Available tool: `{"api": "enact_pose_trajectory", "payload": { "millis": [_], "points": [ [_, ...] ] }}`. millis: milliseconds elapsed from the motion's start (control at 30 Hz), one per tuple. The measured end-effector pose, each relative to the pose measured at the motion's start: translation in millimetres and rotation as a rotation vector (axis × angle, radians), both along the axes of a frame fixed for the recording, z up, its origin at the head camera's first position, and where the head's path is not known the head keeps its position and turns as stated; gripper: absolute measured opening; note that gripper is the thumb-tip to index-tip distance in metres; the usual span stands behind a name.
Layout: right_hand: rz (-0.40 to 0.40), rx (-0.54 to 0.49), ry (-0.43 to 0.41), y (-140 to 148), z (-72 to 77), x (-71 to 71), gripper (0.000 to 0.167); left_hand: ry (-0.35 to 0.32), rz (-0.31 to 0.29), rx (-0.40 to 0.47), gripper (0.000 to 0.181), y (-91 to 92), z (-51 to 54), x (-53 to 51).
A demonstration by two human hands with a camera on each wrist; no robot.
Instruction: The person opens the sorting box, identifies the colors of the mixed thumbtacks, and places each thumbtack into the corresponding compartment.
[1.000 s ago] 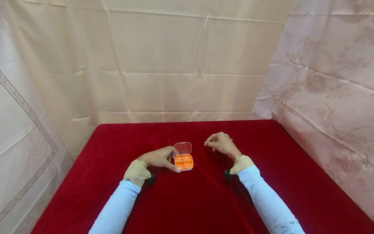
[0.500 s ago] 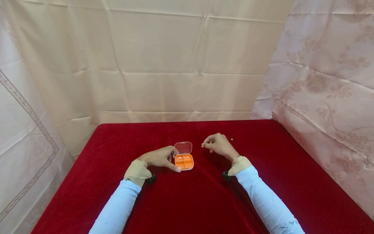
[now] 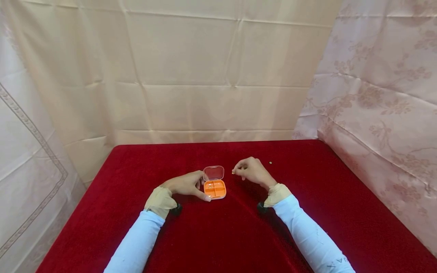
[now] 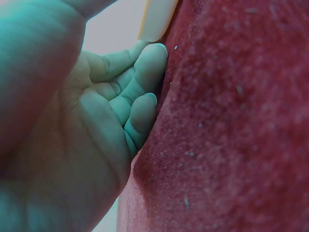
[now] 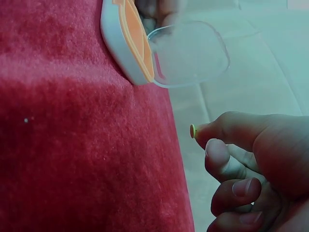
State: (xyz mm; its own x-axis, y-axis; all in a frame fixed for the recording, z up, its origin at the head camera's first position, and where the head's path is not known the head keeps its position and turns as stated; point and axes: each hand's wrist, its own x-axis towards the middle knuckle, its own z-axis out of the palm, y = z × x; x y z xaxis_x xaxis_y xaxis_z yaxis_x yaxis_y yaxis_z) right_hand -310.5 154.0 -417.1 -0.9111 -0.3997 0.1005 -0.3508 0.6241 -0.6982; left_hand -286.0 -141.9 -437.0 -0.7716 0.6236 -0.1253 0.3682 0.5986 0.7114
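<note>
An orange pill box (image 3: 220, 192) with four sections stands on the red cloth, its clear lid (image 3: 213, 173) raised at the back. Small pale pieces lie in its two left compartments. My left hand (image 3: 186, 184) holds the box from the left, thumb at the front corner and fingers by the back. The left wrist view shows curled fingers (image 4: 145, 113) close to the cloth beside the box's edge. To the right of the box, my right hand (image 3: 254, 170) is raised and pinches a small yellow-rimmed disc (image 5: 192, 131) at thumb and index fingertip.
A small green piece (image 3: 271, 162) lies on the red-covered table (image 3: 218, 235), behind and right of my right hand. Beige cloth (image 3: 191, 68) hangs behind the table, and patterned cloth (image 3: 382, 94) hangs along the right side.
My right hand has moved left and slightly nearer, toward the pill box, with the disc between its fingers. The green piece behind it has come fully into sight. My left hand stays put.
</note>
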Motion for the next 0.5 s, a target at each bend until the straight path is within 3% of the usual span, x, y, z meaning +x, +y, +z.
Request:
{"api": "enact_pose_trajectory", "payload": {
  "millis": [500],
  "points": [
    [0.003,0.017,-0.010,-8.0,-0.6,5.6,0.006,0.008,0.008,0.000,0.058,0.2,1.7,1.8]
  ]
}}
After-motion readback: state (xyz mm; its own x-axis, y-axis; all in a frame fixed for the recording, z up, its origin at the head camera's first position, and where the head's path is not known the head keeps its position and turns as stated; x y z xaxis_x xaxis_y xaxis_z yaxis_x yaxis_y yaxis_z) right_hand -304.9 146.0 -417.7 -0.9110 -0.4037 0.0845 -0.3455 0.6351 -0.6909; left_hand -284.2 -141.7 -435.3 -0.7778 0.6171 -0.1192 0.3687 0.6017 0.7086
